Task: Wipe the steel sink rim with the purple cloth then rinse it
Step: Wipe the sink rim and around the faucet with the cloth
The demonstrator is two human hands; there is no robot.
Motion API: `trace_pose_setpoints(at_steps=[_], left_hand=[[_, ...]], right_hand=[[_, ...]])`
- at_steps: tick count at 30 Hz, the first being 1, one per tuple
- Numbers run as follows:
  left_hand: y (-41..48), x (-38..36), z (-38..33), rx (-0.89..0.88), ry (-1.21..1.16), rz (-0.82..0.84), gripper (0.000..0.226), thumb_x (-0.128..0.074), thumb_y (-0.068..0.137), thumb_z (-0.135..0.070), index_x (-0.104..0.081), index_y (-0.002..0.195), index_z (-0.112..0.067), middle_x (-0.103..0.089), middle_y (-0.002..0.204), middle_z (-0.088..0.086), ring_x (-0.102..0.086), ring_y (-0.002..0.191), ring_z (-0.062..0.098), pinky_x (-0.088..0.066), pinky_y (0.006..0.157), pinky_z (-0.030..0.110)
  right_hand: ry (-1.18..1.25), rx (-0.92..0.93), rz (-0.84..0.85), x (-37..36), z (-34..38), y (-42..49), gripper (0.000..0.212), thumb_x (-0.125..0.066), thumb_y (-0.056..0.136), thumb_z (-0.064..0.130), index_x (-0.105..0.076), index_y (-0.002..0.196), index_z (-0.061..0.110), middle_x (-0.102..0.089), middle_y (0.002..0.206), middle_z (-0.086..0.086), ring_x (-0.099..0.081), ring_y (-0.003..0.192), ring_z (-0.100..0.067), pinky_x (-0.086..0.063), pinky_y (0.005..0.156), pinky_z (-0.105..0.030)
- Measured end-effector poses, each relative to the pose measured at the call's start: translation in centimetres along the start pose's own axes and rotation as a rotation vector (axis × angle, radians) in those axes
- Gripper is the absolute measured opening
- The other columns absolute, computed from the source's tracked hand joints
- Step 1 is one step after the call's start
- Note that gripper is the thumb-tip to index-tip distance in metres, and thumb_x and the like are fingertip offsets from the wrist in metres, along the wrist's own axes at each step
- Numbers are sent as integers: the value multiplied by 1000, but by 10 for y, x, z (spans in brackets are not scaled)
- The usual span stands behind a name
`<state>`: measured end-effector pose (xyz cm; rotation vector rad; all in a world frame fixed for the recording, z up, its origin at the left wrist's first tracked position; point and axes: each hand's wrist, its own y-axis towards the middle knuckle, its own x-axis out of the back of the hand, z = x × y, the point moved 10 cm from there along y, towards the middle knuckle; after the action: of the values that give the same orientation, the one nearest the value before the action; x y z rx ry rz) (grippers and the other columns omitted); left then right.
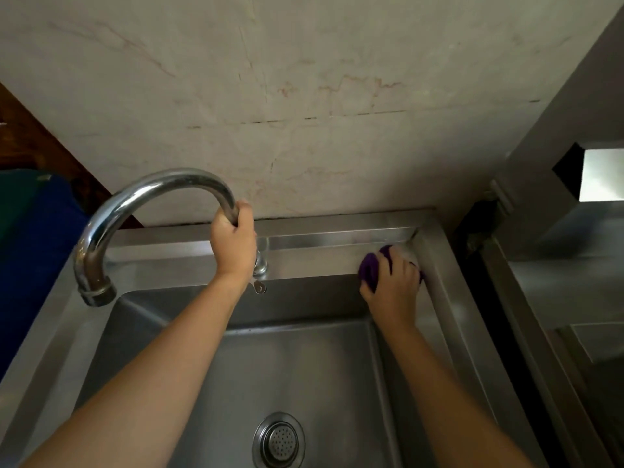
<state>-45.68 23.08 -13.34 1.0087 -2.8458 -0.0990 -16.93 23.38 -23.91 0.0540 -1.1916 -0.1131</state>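
The steel sink rim (314, 261) runs along the back of the basin below a marble wall. My right hand (393, 285) presses the purple cloth (369, 270) flat on the rim's back right corner; most of the cloth is hidden under the fingers. My left hand (234, 244) is wrapped around the upright stem of the curved chrome faucet (135, 201). The faucet's spout swings out to the left, its nozzle above the basin's left edge. No water is running.
The basin (290, 373) has a perforated drain strainer (278, 440) near the front. A small tap handle (259, 286) sticks out below my left wrist. A blue object (37, 251) lies left of the sink. Another steel counter (553, 282) stands at the right across a dark gap.
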Motion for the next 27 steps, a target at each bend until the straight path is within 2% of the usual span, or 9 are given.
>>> trace_pose_setpoints(at_steps=[2, 4, 6, 11, 17, 21, 23, 25, 27], left_hand=[[-1, 0, 0, -7, 13, 9, 29, -46, 94, -20, -40, 69, -8, -36, 53, 3, -36, 42, 5, -33, 43, 18], [1, 1, 1, -14, 28, 16, 32, -47, 94, -22, -39, 65, -14, -38, 54, 3, -39, 49, 12, -35, 47, 22], [3, 2, 3, -5, 27, 18, 34, -48, 93, -25, -37, 62, -17, -39, 54, 2, -39, 53, 16, -35, 52, 27], [-2, 0, 0, -4, 13, 31, 35, -49, 94, -24, -37, 62, -20, -37, 54, 0, -41, 58, 19, -37, 57, 30], [-4, 1, 2, 23, -7, 63, 32, -51, 93, -27, -38, 65, -19, -37, 55, -2, -40, 59, 18, -41, 62, 34], [-9, -1, 0, 16, 39, 188, 22, -55, 92, -34, -45, 74, -26, -53, 69, -4, -55, 71, 15, -45, 68, 22], [-10, 3, 3, 13, 54, 235, 14, -57, 90, -33, -47, 80, -32, -62, 84, 2, -60, 80, 17, -45, 73, 23], [-12, 8, 8, 6, 75, 275, 9, -56, 91, -31, -49, 87, -35, -65, 95, 8, -57, 79, 16, -46, 71, 17], [-15, 13, 12, 3, 132, 314, 5, -54, 93, -29, -53, 98, -30, -63, 94, 3, -55, 78, 8, -40, 63, 3]], right_hand=[[73, 2, 37, 0, 2, -5, 54, -75, 74, 20, -54, 122, 7, -53, 130, -14, -48, 118, -33, -38, 100, -41], [320, 18, 27, 9, 14, 3, 40, -70, 78, 16, -57, 115, 7, -59, 117, -13, -53, 111, -30, -42, 95, -40], [455, 84, 7, 15, 40, 20, 42, -66, 81, 18, -54, 120, 9, -58, 122, -10, -50, 116, -26, -41, 100, -39], [333, 18, 50, -20, 77, 26, 55, -53, 90, 28, -36, 140, 15, -27, 154, -3, -25, 138, -26, -15, 117, -40], [243, 286, 163, -54, 152, -19, 52, -61, 81, 24, -50, 131, 15, -38, 149, -3, -35, 133, -27, -11, 116, -38], [314, 399, 240, -51, 160, -42, 54, -62, 81, 17, -49, 133, 16, -42, 145, 1, -33, 129, -21, -12, 111, -25], [386, 414, 273, -46, 157, -48, 53, -62, 80, 13, -50, 132, 14, -49, 140, -1, -37, 125, -21, -15, 105, -18], [480, 332, 220, -34, 137, -44, 52, -61, 80, 9, -51, 130, 14, -55, 131, -5, -43, 121, -22, -26, 109, -28], [536, 137, 41, -10, 98, -27, 49, -58, 83, 8, -48, 131, 15, -54, 128, -6, -43, 122, -23, -33, 109, -38]])
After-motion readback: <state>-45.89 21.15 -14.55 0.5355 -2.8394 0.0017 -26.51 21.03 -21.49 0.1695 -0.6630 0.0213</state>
